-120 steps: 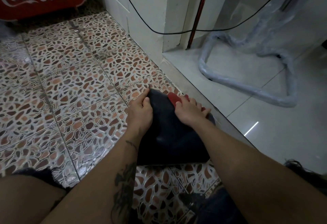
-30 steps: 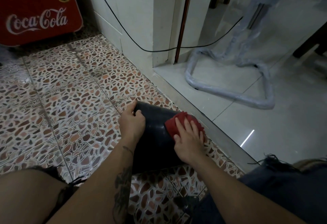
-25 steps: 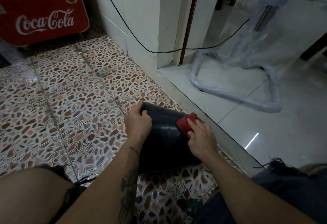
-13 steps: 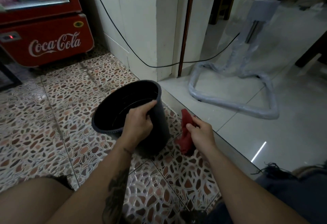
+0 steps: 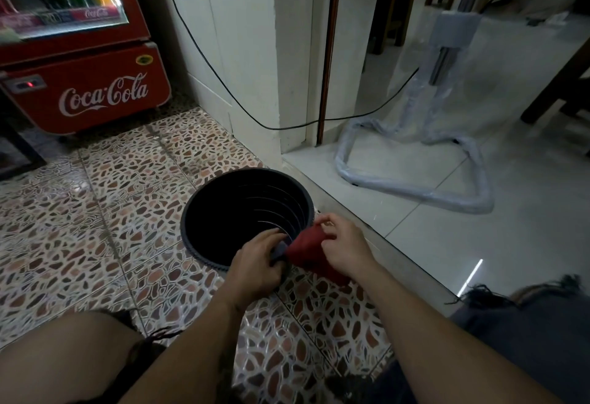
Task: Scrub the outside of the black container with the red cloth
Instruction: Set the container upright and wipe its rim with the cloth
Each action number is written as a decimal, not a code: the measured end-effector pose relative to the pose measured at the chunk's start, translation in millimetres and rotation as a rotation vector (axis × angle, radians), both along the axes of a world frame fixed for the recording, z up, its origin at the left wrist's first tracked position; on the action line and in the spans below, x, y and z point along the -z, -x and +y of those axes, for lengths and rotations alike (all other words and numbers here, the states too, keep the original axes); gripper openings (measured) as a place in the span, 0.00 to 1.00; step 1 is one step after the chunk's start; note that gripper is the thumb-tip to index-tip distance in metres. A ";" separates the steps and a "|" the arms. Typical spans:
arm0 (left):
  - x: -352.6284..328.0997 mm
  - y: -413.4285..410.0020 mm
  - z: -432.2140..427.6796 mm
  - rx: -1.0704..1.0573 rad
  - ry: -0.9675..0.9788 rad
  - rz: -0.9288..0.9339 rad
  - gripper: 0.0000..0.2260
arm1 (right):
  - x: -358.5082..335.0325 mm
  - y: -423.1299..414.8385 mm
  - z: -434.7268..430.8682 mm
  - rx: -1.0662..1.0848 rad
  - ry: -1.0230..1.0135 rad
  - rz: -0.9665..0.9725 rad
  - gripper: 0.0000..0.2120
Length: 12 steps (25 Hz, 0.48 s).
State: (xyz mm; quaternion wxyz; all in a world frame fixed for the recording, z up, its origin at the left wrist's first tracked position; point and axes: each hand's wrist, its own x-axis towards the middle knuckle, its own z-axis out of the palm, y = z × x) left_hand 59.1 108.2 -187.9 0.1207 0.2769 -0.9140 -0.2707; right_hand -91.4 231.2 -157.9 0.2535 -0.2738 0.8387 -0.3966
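Note:
The black container (image 5: 223, 205) stands upright on the patterned floor tiles, its round mouth open toward me and its ribbed inside showing. My left hand (image 5: 255, 263) grips its near rim, fingers over the edge. My right hand (image 5: 344, 247) holds the red cloth (image 5: 309, 253) bunched against the container's outer wall on the near right side. Most of the outer wall is hidden below the rim.
A red Coca-Cola fridge (image 5: 86, 84) stands at the back left. A white wall corner (image 5: 249, 68) with a black cable (image 5: 223, 97) rises behind the container. A plastic-wrapped fan stand (image 5: 415, 180) sits on the raised white floor to the right. My knees fill the bottom.
The container, lying on its side a second ago, now stands upright. My left hand shifted to its near rim, and my right hand brought the red cloth back against the outer wall.

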 end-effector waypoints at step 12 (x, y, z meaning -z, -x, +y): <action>-29.1 8.7 16.3 -0.134 -0.408 0.215 0.22 | -27.3 -3.7 0.1 -0.130 0.054 0.207 0.18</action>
